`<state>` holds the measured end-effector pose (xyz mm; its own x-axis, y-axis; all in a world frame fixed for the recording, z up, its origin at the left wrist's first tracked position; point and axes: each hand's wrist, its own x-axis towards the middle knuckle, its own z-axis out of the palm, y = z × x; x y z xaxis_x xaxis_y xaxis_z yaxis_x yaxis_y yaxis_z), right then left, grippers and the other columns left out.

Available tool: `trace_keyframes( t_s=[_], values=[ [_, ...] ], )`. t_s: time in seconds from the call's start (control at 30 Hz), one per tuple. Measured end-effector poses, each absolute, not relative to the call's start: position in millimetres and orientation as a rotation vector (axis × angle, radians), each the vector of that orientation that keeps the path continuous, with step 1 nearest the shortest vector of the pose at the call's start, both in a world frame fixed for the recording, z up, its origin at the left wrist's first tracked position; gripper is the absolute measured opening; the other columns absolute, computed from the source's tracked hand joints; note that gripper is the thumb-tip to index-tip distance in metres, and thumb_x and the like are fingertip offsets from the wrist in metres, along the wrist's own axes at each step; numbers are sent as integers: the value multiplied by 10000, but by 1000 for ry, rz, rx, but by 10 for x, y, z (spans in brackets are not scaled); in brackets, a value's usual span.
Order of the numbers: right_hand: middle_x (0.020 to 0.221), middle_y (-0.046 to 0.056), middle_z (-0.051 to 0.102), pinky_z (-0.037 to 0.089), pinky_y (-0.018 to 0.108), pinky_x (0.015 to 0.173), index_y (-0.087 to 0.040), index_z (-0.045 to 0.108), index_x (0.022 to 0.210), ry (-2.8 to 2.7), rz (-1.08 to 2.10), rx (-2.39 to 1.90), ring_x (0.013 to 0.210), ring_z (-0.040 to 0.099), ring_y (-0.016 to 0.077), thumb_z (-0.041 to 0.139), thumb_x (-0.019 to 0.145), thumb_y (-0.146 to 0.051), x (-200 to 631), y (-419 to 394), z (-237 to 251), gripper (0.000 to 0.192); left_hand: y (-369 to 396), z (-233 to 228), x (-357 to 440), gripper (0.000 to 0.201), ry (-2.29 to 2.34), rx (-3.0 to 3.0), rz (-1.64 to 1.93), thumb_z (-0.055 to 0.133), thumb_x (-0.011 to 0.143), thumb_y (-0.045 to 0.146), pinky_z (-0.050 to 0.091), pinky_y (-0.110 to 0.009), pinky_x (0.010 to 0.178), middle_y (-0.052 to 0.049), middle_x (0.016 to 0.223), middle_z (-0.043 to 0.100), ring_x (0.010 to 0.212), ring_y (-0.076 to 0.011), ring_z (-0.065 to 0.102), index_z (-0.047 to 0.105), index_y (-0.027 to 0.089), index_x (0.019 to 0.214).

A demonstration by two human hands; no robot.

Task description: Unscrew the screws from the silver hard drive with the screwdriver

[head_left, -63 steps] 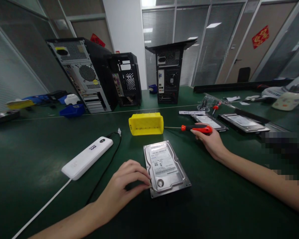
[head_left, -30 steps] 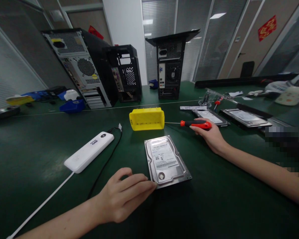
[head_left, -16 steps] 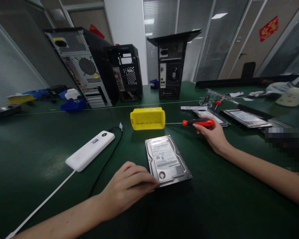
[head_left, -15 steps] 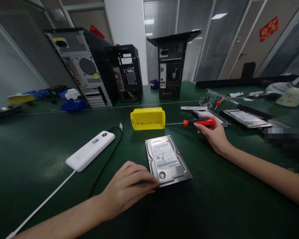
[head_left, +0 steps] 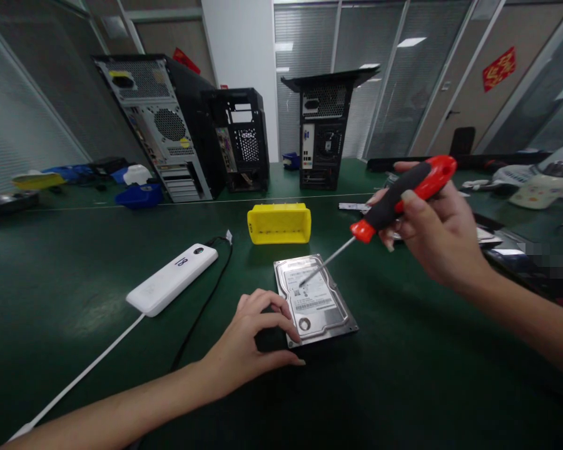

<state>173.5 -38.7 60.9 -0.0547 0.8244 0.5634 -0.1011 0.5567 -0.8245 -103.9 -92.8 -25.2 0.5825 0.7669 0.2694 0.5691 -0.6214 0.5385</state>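
A silver hard drive (head_left: 315, 301) lies label up on the green table (head_left: 75, 262) in front of me. My left hand (head_left: 258, 340) grips its near left corner, fingers on the edge. My right hand (head_left: 438, 228) is raised above the table and holds a red and black screwdriver (head_left: 401, 194) by the handle. The thin shaft slants down to the left, its tip over the drive's label. A yellow plastic bin (head_left: 278, 223) stands just behind the drive.
A white power bank (head_left: 172, 287) with a white cable and a black cable lies to the left. Three opened computer cases (head_left: 162, 125) stand at the back. More drives (head_left: 490, 236) lie at the right behind my hand. Blue bins (head_left: 138, 195) sit far left.
My right hand lifted the screwdriver off the table and swung it toward me, tip now over the drive. My left hand shifted its grip slightly on the drive's corner.
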Motion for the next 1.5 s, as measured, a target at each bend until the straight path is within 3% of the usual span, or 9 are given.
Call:
trace_keyframes(
  t_s=[0.1,0.17,0.47,1.5],
  values=[
    [923,8,622,516,187,457,-287,445,1263,-1624,952,-593,588,571,77,663,862,-356,1447,-600,611,461,-934,-269,-1008,167,1123,2376,682,827,735,314,364,-317,828,-8,1018,605,994,-207,535,746,261,870],
    [917,6,586,530,167,472,-287,423,1272,-1722,976,-568,650,595,83,669,860,-310,1306,-648,584,481,-927,-282,-1003,155,1151,2339,696,842,714,303,347,-319,833,-1,995,605,981,-204,539,750,255,829],
    [839,-3,548,467,155,410,-243,386,1305,-1675,949,-542,540,523,62,619,895,-302,1228,-580,624,476,-878,-320,-1025,161,1107,2214,708,858,688,305,328,-320,831,1,983,633,979,-206,554,761,244,802],
    [857,-1,527,498,155,454,-309,428,1302,-1746,980,-528,580,546,61,647,878,-298,1199,-647,591,477,-888,-249,-1018,175,1125,2251,649,864,673,305,356,-313,831,1,987,653,969,-201,582,755,226,786]
  ],
)
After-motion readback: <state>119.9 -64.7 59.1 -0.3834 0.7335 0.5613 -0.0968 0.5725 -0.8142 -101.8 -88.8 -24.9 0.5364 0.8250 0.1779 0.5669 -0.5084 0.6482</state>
